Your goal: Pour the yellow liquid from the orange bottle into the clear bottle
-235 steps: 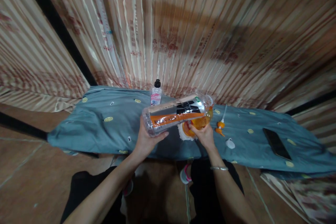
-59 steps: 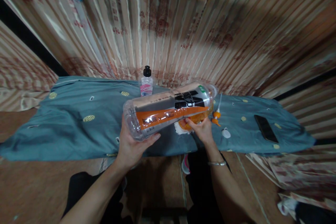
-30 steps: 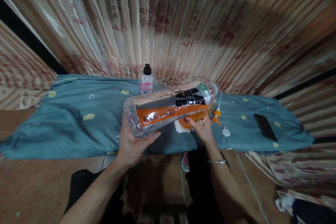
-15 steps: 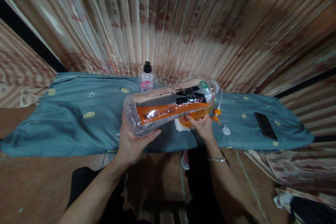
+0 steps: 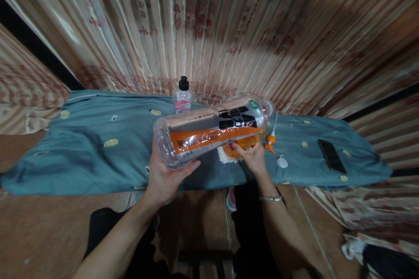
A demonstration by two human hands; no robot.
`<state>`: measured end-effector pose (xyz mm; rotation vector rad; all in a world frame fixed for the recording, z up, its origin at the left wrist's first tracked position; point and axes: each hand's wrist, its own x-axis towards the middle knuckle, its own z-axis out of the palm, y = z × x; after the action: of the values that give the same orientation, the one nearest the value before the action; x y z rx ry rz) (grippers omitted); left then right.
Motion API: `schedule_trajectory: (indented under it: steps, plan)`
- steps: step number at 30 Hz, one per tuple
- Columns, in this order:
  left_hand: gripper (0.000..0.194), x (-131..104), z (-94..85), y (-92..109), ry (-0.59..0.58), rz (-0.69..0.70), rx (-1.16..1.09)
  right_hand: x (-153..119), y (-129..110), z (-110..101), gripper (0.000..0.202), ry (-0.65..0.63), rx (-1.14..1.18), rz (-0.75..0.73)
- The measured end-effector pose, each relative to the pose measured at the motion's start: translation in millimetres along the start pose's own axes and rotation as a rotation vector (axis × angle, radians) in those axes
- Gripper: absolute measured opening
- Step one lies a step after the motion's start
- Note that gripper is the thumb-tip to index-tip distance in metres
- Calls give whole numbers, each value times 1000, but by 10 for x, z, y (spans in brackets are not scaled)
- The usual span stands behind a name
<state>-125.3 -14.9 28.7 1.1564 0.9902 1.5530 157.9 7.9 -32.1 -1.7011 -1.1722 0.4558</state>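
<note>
A large clear plastic bottle [image 5: 212, 128] with an orange and black label lies nearly on its side in the air, its neck end to the right and slightly raised. My left hand [image 5: 165, 176] is wrapped round its base. Below the bottle's right half, my right hand [image 5: 253, 157] grips an orange see-through container [image 5: 247, 141], mostly hidden by the bottle. A white cloth [image 5: 226, 155] shows under the container. Just right of that hand lie an orange and white pump head [image 5: 270, 140] with its tube and a round white cap [image 5: 282, 162].
A smaller bottle [image 5: 183, 98] with a black top and pink label stands at the back. A dark phone [image 5: 331, 156] lies on the right of the blue-green cloth-covered surface [image 5: 91, 152]. A pleated, flowered curtain [image 5: 209, 35] hangs close behind.
Hardly anything differs. The large bottle has shifted by a very small amount, and both hands keep their hold.
</note>
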Motion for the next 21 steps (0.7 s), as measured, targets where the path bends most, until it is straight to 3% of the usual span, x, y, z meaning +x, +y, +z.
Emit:
schedule_trajectory:
  steps: [7,13,17,21]
  plan:
    - [72,11,3,15,-15,37,23,-2,-2,-3,57,-5,-2,-15]
    - [79,12,7,24,-10,28,39,-4,8,0,59,9,2,-8]
    - [65,4,20,21,-14,30,26,-4,9,-3,57,-8,12,2]
    - [65,-1,29,38,6,0,4,-5,8,-6,60,1,1,22]
